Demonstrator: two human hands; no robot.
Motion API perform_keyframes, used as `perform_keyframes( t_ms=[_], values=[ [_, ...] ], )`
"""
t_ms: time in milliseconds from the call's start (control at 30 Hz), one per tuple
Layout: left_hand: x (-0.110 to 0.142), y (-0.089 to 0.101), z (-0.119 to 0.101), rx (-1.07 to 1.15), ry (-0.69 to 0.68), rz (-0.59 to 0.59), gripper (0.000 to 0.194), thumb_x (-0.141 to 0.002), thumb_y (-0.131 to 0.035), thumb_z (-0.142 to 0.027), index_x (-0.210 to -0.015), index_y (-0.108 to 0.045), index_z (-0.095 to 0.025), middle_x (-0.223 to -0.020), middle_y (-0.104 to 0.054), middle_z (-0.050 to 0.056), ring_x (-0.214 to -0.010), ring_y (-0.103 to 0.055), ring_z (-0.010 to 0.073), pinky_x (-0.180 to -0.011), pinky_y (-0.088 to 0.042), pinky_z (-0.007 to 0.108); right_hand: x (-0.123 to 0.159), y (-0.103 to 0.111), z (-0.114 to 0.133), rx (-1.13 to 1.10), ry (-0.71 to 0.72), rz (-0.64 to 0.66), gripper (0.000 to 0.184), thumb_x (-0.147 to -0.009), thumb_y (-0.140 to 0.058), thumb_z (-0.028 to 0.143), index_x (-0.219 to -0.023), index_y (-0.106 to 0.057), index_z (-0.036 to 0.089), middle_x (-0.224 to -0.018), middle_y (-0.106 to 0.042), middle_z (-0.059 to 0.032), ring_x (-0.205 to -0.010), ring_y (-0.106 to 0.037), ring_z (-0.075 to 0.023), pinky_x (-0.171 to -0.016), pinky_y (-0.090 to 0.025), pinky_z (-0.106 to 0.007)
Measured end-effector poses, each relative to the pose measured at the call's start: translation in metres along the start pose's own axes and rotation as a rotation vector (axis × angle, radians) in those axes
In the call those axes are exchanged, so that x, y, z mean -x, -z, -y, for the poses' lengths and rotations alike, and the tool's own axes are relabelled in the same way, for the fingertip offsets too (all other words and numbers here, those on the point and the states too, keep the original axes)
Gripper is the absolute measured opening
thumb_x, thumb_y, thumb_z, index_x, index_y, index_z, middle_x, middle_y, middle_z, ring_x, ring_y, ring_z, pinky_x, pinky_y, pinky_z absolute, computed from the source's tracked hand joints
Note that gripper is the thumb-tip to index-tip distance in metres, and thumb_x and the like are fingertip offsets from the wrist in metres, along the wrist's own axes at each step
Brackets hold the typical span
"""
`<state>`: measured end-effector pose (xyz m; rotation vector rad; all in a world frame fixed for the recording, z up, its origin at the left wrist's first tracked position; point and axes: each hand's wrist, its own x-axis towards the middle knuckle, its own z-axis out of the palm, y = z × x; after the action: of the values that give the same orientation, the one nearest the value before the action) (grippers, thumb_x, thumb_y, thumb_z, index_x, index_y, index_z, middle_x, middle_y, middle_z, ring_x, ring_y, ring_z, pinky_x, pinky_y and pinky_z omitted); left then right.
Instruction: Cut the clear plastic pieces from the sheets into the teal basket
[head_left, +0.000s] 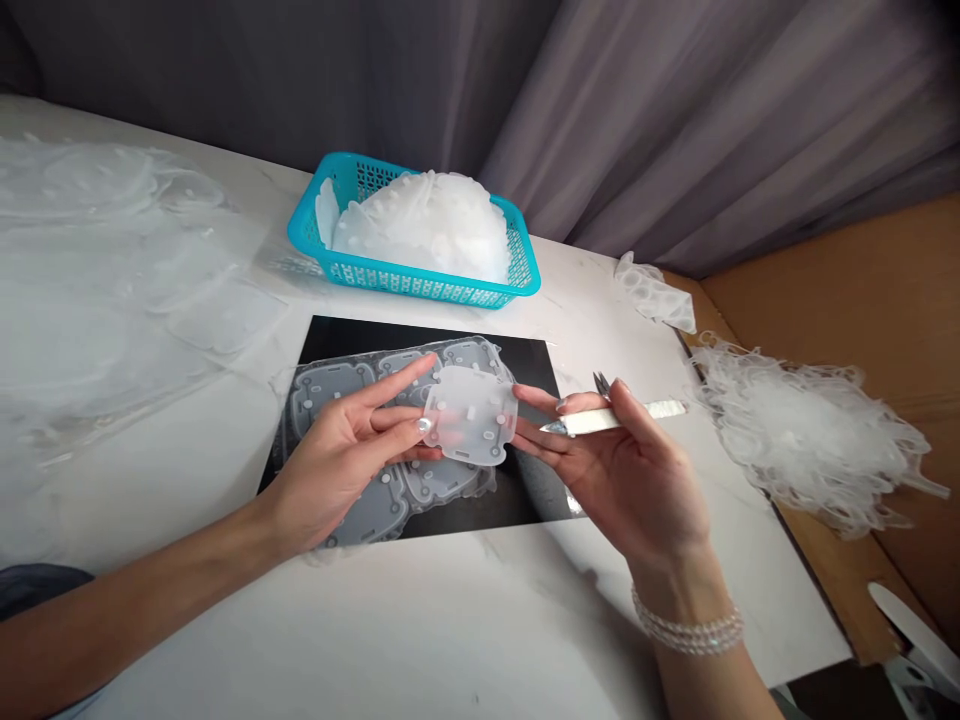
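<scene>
My left hand (352, 445) pinches the left edge of a frosted, translucent plastic piece (471, 425) with small slots and raised studs. My right hand (622, 470) lies palm up, its fingertips at the piece's right edge. Between its thumb and fingers is a slim white-handled tool (611, 418) with a pointed metal tip. Dark pointed metal tips (601, 385) show above the fingers; whether they belong to the same tool I cannot tell. Below the hands, a clear plastic sheet (330, 385) with similar shapes rests on a black mat (525, 500).
Behind the mat stands a blue basket (420, 290) heaped with frosted pieces (442, 225). Stacked clear sheets (97, 290) cover the left of the white table (450, 630). At right are a pile of plastic offcuts (810, 430) and a cut sheet (652, 290), near a cardboard panel (847, 270).
</scene>
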<state>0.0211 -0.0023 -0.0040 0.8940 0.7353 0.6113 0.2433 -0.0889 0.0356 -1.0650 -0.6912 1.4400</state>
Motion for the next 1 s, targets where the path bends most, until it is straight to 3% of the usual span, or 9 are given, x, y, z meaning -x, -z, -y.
perform_keyframes(
  t_ms=[267,800,1000],
  values=[
    [-0.0002,0.0033,0.0048,-0.056,0.020,-0.038,0.058,-0.084,-0.073,-0.037,-0.138,-0.056,-0.020,-0.114,-0.074,0.008,-0.107,-0.067,0.0224,-0.095,-0.055,0.035,0.0021,0.0013,0.0025,-0.020,-0.003,-0.027,0.057,-0.101,-0.027,0.048,-0.086,-0.077,0.026,-0.126,-0.069,-0.0043,-0.109,-0.069,-0.0276,-0.107,-0.045,-0.049],
    [0.0006,-0.0005,0.0035,0.063,-0.031,-0.009,0.039,-0.085,-0.074,-0.030,-0.123,-0.068,-0.022,-0.101,-0.078,0.003,-0.096,-0.072,0.0159,-0.084,-0.058,0.024,0.0009,0.0019,-0.0006,-0.059,0.013,-0.048,0.057,-0.101,-0.029,0.046,-0.083,-0.078,0.025,-0.124,-0.070,-0.0058,-0.110,-0.068,-0.0281,-0.103,-0.048,-0.046],
    [0.0002,0.0011,0.0055,0.088,-0.035,-0.003,0.035,-0.084,-0.076,-0.030,-0.118,-0.071,-0.024,-0.098,-0.078,0.002,-0.095,-0.072,0.0153,-0.083,-0.058,0.023,0.0000,0.0031,0.0000,-0.025,0.054,-0.053,0.057,-0.102,-0.029,0.045,-0.083,-0.078,0.025,-0.124,-0.069,-0.0082,-0.128,-0.056,-0.0286,-0.098,-0.051,-0.047]
  ],
)
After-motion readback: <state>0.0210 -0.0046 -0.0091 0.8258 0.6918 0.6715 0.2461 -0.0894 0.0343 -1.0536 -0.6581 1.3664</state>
